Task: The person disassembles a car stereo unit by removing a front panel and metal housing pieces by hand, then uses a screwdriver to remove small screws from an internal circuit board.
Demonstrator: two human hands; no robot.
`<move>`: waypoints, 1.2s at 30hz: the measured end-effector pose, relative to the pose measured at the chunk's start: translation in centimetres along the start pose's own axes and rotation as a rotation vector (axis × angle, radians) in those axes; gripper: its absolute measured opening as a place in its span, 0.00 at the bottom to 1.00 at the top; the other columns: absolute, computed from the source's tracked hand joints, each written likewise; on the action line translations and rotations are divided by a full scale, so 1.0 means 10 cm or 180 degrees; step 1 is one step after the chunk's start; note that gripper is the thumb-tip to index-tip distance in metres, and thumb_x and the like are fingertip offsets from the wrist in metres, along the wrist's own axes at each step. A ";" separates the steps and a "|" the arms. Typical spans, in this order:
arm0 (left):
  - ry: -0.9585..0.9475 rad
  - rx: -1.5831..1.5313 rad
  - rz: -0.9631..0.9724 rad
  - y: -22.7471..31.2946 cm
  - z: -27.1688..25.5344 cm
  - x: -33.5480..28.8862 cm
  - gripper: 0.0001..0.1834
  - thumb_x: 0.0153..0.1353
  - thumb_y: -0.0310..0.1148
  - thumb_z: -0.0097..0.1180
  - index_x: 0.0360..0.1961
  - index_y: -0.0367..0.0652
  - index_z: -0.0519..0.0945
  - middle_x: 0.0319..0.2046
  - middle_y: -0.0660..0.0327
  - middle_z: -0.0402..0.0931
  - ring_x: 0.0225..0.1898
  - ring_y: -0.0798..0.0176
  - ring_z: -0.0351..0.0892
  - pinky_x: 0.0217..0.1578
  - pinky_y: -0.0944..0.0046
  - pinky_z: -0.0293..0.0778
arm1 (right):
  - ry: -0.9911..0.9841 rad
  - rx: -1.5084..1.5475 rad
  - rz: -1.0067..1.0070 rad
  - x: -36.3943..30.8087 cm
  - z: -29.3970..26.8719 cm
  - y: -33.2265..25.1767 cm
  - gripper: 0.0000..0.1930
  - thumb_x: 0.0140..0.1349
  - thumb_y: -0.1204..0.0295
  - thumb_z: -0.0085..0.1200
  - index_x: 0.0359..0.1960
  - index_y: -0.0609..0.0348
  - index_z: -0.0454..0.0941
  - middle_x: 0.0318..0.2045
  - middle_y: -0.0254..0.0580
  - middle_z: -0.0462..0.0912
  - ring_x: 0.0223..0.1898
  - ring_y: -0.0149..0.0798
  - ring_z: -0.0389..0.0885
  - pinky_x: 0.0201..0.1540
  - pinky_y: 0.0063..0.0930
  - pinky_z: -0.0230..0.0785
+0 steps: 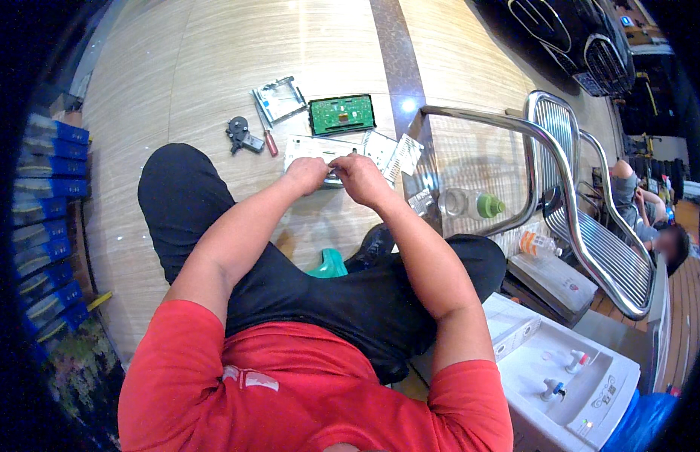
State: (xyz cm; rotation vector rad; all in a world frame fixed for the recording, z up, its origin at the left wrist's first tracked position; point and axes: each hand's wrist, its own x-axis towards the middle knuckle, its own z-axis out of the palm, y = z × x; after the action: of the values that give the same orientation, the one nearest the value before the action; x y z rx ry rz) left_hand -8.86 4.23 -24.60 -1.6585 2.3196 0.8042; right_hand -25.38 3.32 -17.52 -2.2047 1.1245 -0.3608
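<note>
On the tiled floor in front of me lies a flat silver metal unit (303,146), a boxy housing partly covered by my hands. My left hand (308,175) rests at its near side with the fingers curled. Close beside it, my right hand (359,179) has its fingers drawn together over the unit's right part. Whatever is in either hand's fingers is too small or hidden to name. Beyond the unit lies a green circuit board (341,114) in a black frame. A silver metal bracket frame (279,101) lies to its left.
A red-handled screwdriver (271,144) and a black motor-like part (241,137) lie left of the unit. Perforated light plates (404,157) are at its right. A steel bench (558,162) stands right, with a green-capped bottle (470,204) under it. A water dispenser (564,377) is nearer.
</note>
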 end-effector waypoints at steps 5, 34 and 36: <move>0.0099 -0.0186 -0.0178 -0.01 0.03 0.01 0.11 0.59 0.29 0.51 0.36 0.39 0.85 0.37 0.48 0.83 0.40 0.48 0.84 0.41 0.51 0.80 | -0.0206 0.0230 0.0128 -0.01 -0.04 -0.05 0.11 0.61 0.67 0.54 0.37 0.60 0.84 0.32 0.58 0.83 0.36 0.57 0.82 0.44 0.45 0.74; 0.0294 0.0051 0.0256 -0.03 0.08 0.00 0.07 0.53 0.27 0.56 0.34 0.43 0.83 0.35 0.50 0.83 0.39 0.47 0.84 0.38 0.49 0.80 | 0.0007 -0.0344 0.1099 0.00 0.04 -0.05 0.16 0.63 0.62 0.54 0.29 0.66 0.81 0.29 0.63 0.82 0.35 0.61 0.81 0.41 0.49 0.74; 0.0273 0.0131 0.0263 -0.03 0.09 0.01 0.08 0.53 0.27 0.56 0.35 0.43 0.83 0.35 0.51 0.83 0.39 0.47 0.84 0.38 0.50 0.80 | 0.0014 -0.0299 0.0941 -0.01 0.04 -0.02 0.16 0.63 0.62 0.54 0.29 0.65 0.81 0.29 0.62 0.82 0.35 0.61 0.81 0.42 0.50 0.73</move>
State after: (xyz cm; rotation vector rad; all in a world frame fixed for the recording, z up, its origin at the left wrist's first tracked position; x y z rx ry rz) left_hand -8.76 4.53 -25.51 -1.6202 2.4596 0.7087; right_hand -25.11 3.66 -17.67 -2.0750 1.4715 -0.1885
